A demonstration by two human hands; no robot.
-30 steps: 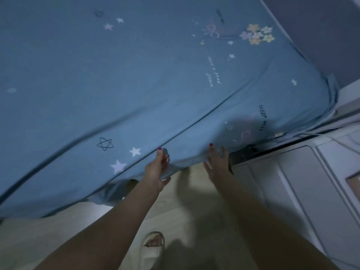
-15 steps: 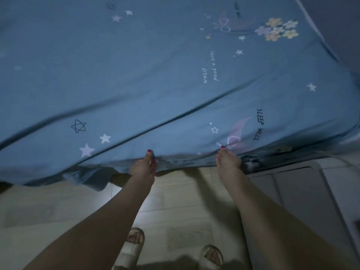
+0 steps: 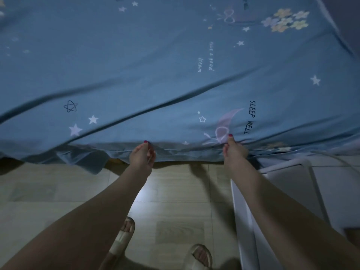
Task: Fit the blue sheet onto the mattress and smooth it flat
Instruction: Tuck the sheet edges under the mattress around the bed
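The blue sheet (image 3: 155,61), printed with stars, flowers and the words "SLEEP WELL", covers the bed and fills the upper half of the view. A long diagonal crease runs across it from lower left to upper right. Its near edge hangs over the bed's side, with a loose flap (image 3: 83,158) drooping at the left. My left hand (image 3: 142,155) grips the sheet's near edge, thumb on top. My right hand (image 3: 234,149) pinches the same edge further right, beside the moon print. The mattress itself is hidden under the sheet.
Pale wood-look floor tiles (image 3: 175,201) lie below the bed. A white cabinet or box (image 3: 282,182) stands at the right against the bed. My two feet in light slippers (image 3: 124,236) are at the bottom. A grey wall (image 3: 346,12) is at top right.
Both hands have pulled the sheet's edge toward me and down over the bed's side and moved further apart. The view has tilted down, showing more floor and both slippers.
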